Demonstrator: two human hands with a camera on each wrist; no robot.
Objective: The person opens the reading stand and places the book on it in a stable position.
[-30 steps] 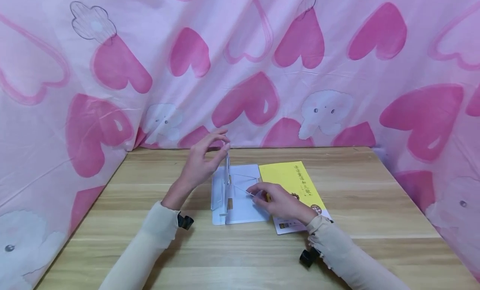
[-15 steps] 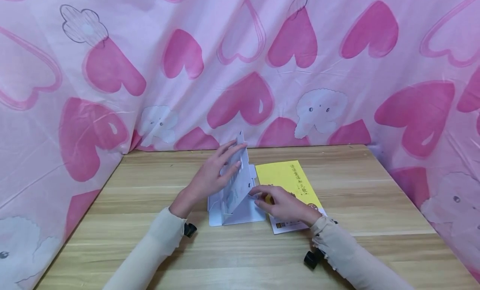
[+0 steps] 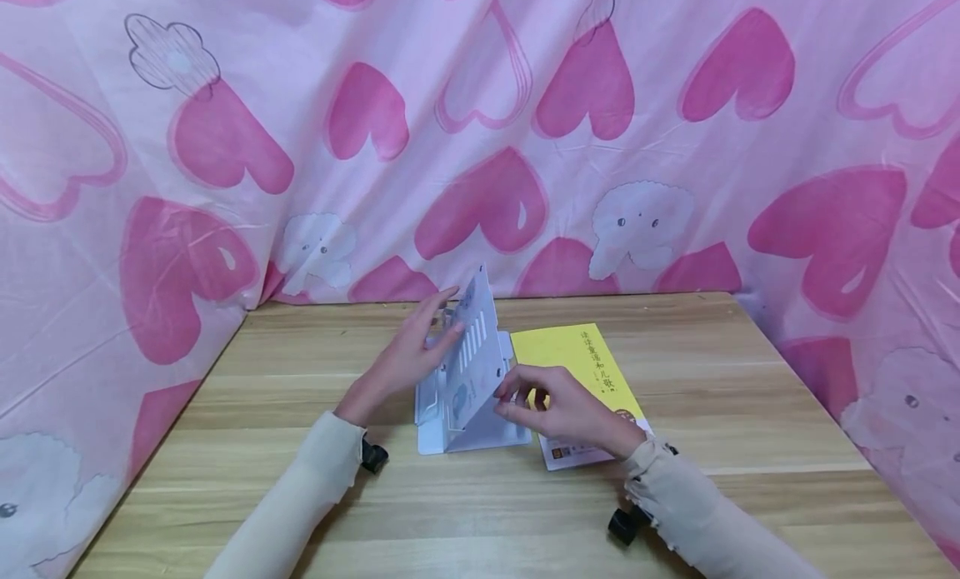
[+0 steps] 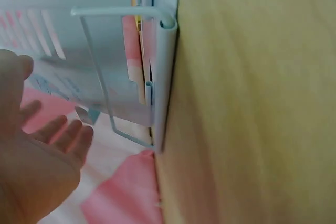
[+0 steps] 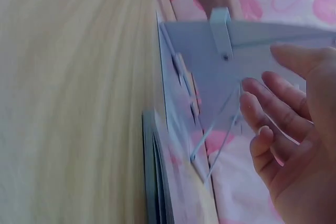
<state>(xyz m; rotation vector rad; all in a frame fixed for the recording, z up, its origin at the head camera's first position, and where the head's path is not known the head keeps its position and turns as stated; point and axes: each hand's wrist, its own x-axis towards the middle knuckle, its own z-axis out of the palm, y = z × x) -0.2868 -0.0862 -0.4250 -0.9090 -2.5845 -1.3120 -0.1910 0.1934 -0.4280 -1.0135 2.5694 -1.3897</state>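
A pale blue metal book stand (image 3: pixel 474 354) stands mid-table in the head view, its slotted panel leaning to the right over a flat base (image 3: pixel 491 436). My left hand (image 3: pixel 405 346) is at the panel's left side with fingers extended; in the left wrist view the same hand (image 4: pixel 47 150) is beside a wire page holder (image 4: pixel 97 61). At the panel's right edge is my right hand (image 3: pixel 562 404), fingers bent. Behind the panel, the right wrist view shows a thin wire prop (image 5: pixel 212 124), its upper end close to my fingertips (image 5: pixel 249 85).
A yellow book (image 3: pixel 558 346) with a white lower part lies flat just right of the stand, partly under my right hand. Pink heart-printed cloth (image 3: pixel 480 204) hangs behind and beside the wooden table (image 3: pixel 337 337).
The panel has gone from nearly upright to leaning right. My right hand has let go of the wire prop it pinched. My left hand has drawn back a little to the left.
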